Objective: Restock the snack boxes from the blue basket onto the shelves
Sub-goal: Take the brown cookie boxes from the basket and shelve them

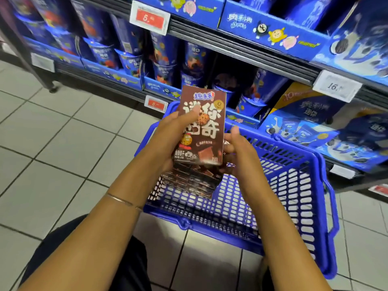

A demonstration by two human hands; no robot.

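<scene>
Judging by the look of it, the brown snack box is held upright above the blue basket, gripped in the left hand with the thumb laid across the printed front and the fingers hidden behind. The right hand is curled at the box's lower right edge, but whether it's actually gripping or only touching can't be told tbh. A stack of matching boxes is lying flat in the basket underneath. It's thin cardboard, so probably light and fairly stiff but easily dented at the corners, and the glossy print could be a bit slippy. It's best taken by the two narrow side edges, not squeezed across the wide faces, when it's slid onto the shelves
</scene>
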